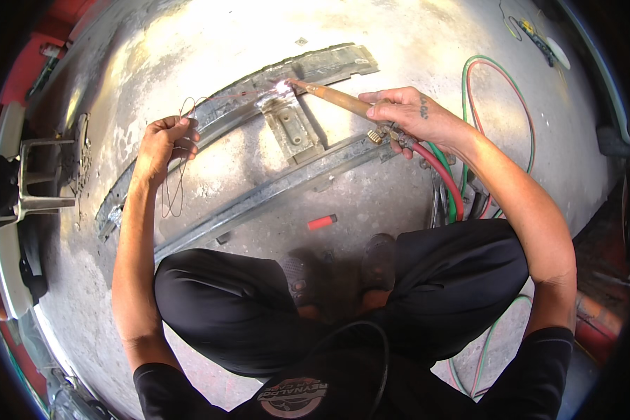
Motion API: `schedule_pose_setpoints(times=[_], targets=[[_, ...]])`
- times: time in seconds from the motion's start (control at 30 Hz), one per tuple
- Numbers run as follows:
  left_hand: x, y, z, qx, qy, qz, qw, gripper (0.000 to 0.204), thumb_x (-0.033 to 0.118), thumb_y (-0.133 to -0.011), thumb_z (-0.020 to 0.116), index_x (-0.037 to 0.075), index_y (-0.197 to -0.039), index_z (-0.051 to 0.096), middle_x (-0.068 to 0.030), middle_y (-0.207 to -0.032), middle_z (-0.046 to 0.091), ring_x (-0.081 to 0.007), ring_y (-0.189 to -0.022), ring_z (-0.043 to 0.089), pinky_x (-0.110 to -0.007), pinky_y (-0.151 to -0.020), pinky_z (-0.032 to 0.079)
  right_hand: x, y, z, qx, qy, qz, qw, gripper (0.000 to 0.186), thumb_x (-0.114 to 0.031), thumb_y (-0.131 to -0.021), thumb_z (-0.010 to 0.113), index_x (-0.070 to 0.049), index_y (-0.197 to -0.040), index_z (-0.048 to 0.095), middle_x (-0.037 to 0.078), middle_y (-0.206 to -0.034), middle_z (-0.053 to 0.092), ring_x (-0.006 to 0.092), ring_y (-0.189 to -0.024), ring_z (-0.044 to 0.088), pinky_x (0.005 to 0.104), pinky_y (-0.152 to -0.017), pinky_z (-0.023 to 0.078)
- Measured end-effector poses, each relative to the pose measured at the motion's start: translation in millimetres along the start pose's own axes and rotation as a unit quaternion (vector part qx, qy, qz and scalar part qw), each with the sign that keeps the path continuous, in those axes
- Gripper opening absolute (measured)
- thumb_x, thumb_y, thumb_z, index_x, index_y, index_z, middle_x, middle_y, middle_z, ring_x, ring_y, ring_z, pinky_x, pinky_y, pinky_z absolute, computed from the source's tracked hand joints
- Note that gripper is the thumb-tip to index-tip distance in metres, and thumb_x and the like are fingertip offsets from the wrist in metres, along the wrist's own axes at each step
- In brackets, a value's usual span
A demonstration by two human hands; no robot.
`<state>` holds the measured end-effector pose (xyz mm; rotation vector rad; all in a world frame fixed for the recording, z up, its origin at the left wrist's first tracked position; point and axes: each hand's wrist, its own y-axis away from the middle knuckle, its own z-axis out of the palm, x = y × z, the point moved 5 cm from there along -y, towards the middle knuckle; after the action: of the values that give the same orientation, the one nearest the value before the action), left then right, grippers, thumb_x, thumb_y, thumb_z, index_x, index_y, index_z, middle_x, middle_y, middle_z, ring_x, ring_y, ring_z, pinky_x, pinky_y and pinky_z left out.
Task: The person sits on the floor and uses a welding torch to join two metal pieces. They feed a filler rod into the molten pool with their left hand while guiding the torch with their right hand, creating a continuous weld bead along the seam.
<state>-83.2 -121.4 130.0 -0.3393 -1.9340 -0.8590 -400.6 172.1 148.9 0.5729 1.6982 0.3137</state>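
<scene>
My right hand (414, 117) is closed around the valve end of a welding torch (339, 100). Its tip meets a bright glowing spot where a short metal bracket (292, 129) joins a long curved metal beam (224, 112). Between the fingertips of my left hand (166, 143) is a thin wire (220, 96), its far end reaching the glow. Loops of the same wire hang below that hand. The bracket's near end rests by a straight metal rail (259, 197) lying on the floor.
Red hose (442, 175) and green hose (449, 199) run from the torch and coil on the right. A small red cylinder (322, 222) lies before my shoes. At the left stands a metal frame part (45, 203); a tool with a yellow part (535, 38) lies far right.
</scene>
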Motion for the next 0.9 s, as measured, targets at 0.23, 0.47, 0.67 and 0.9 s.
schedule_pose_setpoints(times=[0.23,0.47,0.67,0.9], targets=[[-0.6,-2.2,-0.5,-0.003,0.007,0.003,1.000,0.025,0.018,-0.106,0.060,-0.005,-0.109,0.070,-0.0105,-0.083,0.073,-0.0158,-0.062,0.068,-0.028,-0.058,0.058,-0.8,1.2,-0.2,0.005,-0.001,0.001,1.000,0.065,-0.035,-0.097,0.064,0.005,-0.148,0.055,0.011,-0.098,0.066,0.0138,-0.062,0.063,0.0298,-0.055,0.054],[-3.0,-5.0,-0.6,-0.001,0.010,0.002,1.000,0.025,0.018,-0.106,0.060,-0.005,-0.110,0.070,-0.0107,-0.083,0.073,-0.0160,-0.061,0.068,-0.029,-0.058,0.059,-0.5,1.2,-0.7,0.007,0.000,-0.002,1.000,0.065,-0.035,-0.097,0.064,0.005,-0.147,0.056,0.011,-0.098,0.067,0.0140,-0.062,0.063,0.0300,-0.055,0.054],[-3.3,-6.9,2.2,-0.006,0.011,0.007,1.000,0.026,0.018,-0.107,0.060,-0.006,-0.111,0.069,-0.0107,-0.083,0.073,-0.0163,-0.061,0.068,-0.029,-0.058,0.059,-1.6,3.5,-0.1,0.012,-0.001,0.005,1.000,0.065,-0.035,-0.097,0.064,0.005,-0.147,0.056,0.008,-0.089,0.066,0.0135,-0.061,0.063,0.0291,-0.053,0.052],[-6.9,-9.2,-0.6,-0.009,0.007,0.007,1.000,0.027,0.018,-0.107,0.060,-0.006,-0.111,0.070,-0.0104,-0.083,0.073,-0.0163,-0.062,0.068,-0.029,-0.059,0.059,-3.6,5.3,-0.1,0.011,0.006,0.006,1.000,0.064,-0.034,-0.097,0.063,0.004,-0.148,0.055,0.006,-0.084,0.066,0.0134,-0.060,0.063,0.0286,-0.052,0.052]])
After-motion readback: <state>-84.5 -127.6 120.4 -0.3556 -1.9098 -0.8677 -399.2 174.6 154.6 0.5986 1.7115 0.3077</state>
